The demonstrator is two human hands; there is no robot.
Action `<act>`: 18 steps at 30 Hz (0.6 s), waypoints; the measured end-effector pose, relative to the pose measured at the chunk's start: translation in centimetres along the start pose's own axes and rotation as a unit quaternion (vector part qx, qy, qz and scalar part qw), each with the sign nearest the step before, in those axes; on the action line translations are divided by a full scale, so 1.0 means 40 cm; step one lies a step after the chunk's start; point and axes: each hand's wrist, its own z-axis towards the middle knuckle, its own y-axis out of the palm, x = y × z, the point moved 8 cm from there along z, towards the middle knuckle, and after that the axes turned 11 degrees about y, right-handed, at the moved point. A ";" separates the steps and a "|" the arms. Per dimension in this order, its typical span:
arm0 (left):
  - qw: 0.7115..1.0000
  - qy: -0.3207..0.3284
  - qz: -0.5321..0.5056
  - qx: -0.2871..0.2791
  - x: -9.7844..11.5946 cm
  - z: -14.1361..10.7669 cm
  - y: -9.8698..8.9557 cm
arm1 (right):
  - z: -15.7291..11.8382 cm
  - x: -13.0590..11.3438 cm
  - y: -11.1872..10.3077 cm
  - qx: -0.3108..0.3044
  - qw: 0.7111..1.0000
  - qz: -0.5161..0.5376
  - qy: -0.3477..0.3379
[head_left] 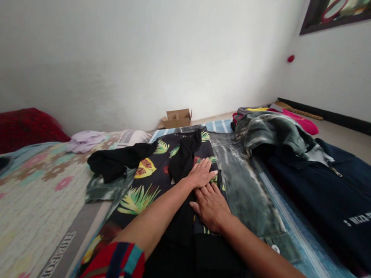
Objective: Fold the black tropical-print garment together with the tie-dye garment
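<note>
The left grip (201,174) and right grip (212,206) lie flat, palms down, fingers loosely spread, on the fruit-and-leaf shirt (158,180) and the black cloth over it, the right just at the left's six o'clock. A grey-green denim garment (241,177) shows at three o'clock, a navy jacket (314,190) beyond it, and an open cardboard box (177,122) near twelve, by the wall (155,57).

printed shirt (169,150): smooth matt cloth; open box (177,119): matt brown cardboard.
</note>
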 end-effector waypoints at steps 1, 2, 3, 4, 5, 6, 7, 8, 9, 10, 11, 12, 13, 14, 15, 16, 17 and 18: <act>1.000 0.001 -0.002 -0.004 0.000 -0.007 0.007 | -0.002 -0.002 -0.007 -0.002 1.000 -0.004 -0.002; 1.000 0.002 -0.003 -0.006 0.000 -0.012 0.012 | -0.007 -0.004 -0.015 -0.008 1.000 -0.007 -0.003; 1.000 0.001 -0.003 -0.006 0.000 -0.014 0.014 | -0.013 -0.006 -0.024 -0.016 1.000 -0.008 -0.003; 1.000 0.000 -0.001 -0.003 0.001 -0.014 0.014 | -0.023 -0.009 -0.032 -0.025 1.000 -0.009 -0.003; 1.000 0.001 0.001 0.001 0.004 -0.014 0.011 | -0.035 -0.012 -0.040 -0.033 0.999 -0.008 -0.005; 1.000 0.002 0.003 0.005 0.009 -0.015 0.008 | -0.051 -0.016 -0.046 -0.040 0.999 -0.008 -0.008; 1.000 0.004 0.006 0.010 0.015 -0.016 0.003 | -0.069 -0.021 -0.049 -0.046 0.999 -0.010 -0.010; 1.000 0.006 0.010 0.014 0.021 -0.020 -0.002 | -0.087 -0.025 -0.049 -0.049 0.999 -0.013 -0.011; 1.000 0.008 0.013 0.019 0.029 -0.025 -0.007 | -0.105 -0.028 -0.047 -0.048 0.999 -0.017 -0.009; 1.000 0.009 0.016 0.022 0.036 -0.032 -0.012 | -0.120 -0.030 -0.042 -0.045 0.999 -0.022 -0.003; 0.999 0.010 0.019 0.024 0.044 -0.042 -0.016 | -0.133 -0.031 -0.035 -0.041 0.999 -0.027 0.004; 0.999 0.011 0.022 0.025 0.052 -0.053 -0.019 | -0.142 -0.032 -0.028 -0.037 0.999 -0.032 0.011; 0.999 0.013 0.024 0.025 0.060 -0.066 -0.023 | -0.148 -0.032 -0.021 -0.034 0.999 -0.035 0.017; 0.999 0.013 0.026 0.023 0.068 -0.081 -0.025 | -0.152 -0.033 -0.015 -0.033 0.999 -0.038 0.019; 0.999 0.014 0.028 0.022 0.074 -0.098 -0.029 | -0.154 -0.033 -0.011 -0.032 0.998 -0.040 0.020; 0.999 0.014 0.029 0.021 0.080 -0.116 -0.032 | -0.154 -0.034 -0.008 -0.030 0.998 -0.042 0.019; 0.999 0.014 0.030 0.020 0.085 -0.134 -0.037 | -0.154 -0.034 -0.007 -0.028 0.998 -0.044 0.018; 0.999 0.011 0.031 0.021 0.089 -0.154 -0.042 | -0.154 -0.033 -0.006 -0.027 0.998 -0.045 0.017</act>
